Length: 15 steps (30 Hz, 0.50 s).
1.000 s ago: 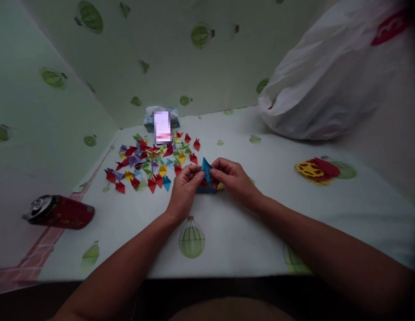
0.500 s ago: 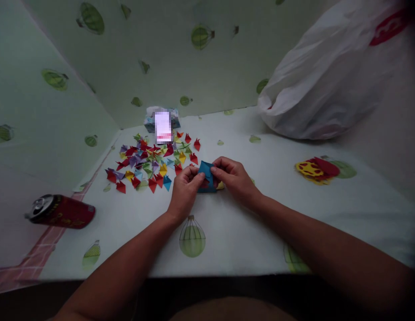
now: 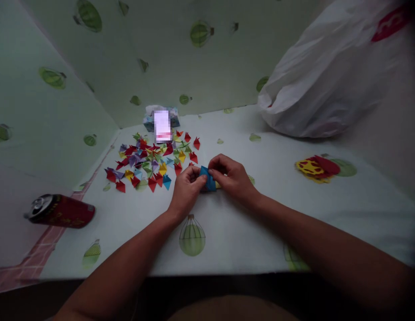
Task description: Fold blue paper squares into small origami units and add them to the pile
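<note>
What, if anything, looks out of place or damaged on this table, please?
Nothing clearly stands out. The red metal can with a silver top looks tipped at the left, but that may be lens distortion. The small multicoloured folded-paper pieces lie loosely scattered, with no spill or damage visible.

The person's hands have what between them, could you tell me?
Folded blue paper and a yellow bit lie between the left hand and right hand in the head view.

We see a dim, slightly soft picture with dark corners and wide-angle stretching at the edges, faint shadows on the table [image 3: 227, 240], and a glowing, pixelated phone screen [image 3: 162, 125] as its brightest patch.
</note>
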Each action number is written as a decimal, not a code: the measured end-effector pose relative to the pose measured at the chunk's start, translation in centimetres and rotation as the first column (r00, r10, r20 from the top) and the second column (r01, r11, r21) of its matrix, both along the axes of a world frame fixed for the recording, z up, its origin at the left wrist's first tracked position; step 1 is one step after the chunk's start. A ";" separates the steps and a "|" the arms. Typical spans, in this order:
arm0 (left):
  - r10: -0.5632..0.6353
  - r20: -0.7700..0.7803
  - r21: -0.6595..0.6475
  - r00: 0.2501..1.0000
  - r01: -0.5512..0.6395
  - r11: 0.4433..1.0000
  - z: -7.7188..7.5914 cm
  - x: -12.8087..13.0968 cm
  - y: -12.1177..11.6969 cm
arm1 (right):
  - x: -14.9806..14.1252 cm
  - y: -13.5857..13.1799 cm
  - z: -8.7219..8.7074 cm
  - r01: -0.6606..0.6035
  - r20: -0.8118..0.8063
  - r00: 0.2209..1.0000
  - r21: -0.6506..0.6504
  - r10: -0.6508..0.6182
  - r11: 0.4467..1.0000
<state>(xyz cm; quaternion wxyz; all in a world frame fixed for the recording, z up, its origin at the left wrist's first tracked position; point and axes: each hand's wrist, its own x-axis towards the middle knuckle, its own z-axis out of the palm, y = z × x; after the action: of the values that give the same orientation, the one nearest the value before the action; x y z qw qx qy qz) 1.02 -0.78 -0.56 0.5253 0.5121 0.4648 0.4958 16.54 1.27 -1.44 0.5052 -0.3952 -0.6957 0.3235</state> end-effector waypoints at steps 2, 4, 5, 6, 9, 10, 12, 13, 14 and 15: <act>0.004 -0.033 0.018 0.999 -0.003 1.000 0.0 0.0 0.0 | 0.0 -0.1 0.1 0.003 0.073 0.997 0.082 -0.009 0.997; 0.007 -0.062 0.024 0.998 -0.006 1.000 0.0 0.0 0.0 | 0.1 -0.1 0.2 -0.001 0.112 0.994 0.135 -0.015 0.991; 0.010 -0.075 0.019 0.997 -0.009 1.000 0.0 0.0 0.0 | 0.1 -0.1 0.2 0.000 0.125 0.992 0.150 -0.019 0.989; 0.013 -0.089 0.012 0.996 -0.012 1.000 0.0 0.0 0.0 | 0.1 -0.1 0.2 -0.001 0.134 0.991 0.157 -0.021 0.988; 0.022 -0.121 0.001 0.992 -0.022 1.000 0.0 0.1 -0.1 | 0.1 -0.1 0.2 -0.001 0.137 0.990 0.134 -0.018 0.991; 0.025 -0.125 0.003 0.992 -0.025 1.000 0.0 0.1 -0.1 | 0.1 -0.1 0.3 0.001 0.134 0.991 0.125 -0.018 0.992; 0.033 -0.124 0.007 0.992 -0.032 0.999 0.1 0.2 -0.1 | 0.1 -0.2 0.2 0.006 0.136 0.991 0.119 -0.022 0.993; 0.037 -0.123 0.007 0.992 -0.036 0.999 0.1 0.2 -0.1 | 0.1 -0.2 0.2 0.010 0.142 0.989 0.126 -0.028 0.992; 0.041 -0.122 0.005 0.992 -0.041 0.999 0.0 0.2 -0.1 | 0.0 -0.2 0.2 0.013 0.151 0.988 0.138 -0.034 0.990; 0.044 -0.122 0.001 0.992 -0.044 0.999 0.0 0.2 -0.1 | 0.0 -0.2 0.2 0.015 0.162 0.986 0.151 -0.039 0.988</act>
<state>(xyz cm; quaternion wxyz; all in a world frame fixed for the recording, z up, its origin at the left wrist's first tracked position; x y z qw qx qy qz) 1.22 -0.87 -0.54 0.4852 0.5307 0.5076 0.4746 16.58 1.05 -1.26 0.4787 -0.3911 -0.7517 0.2301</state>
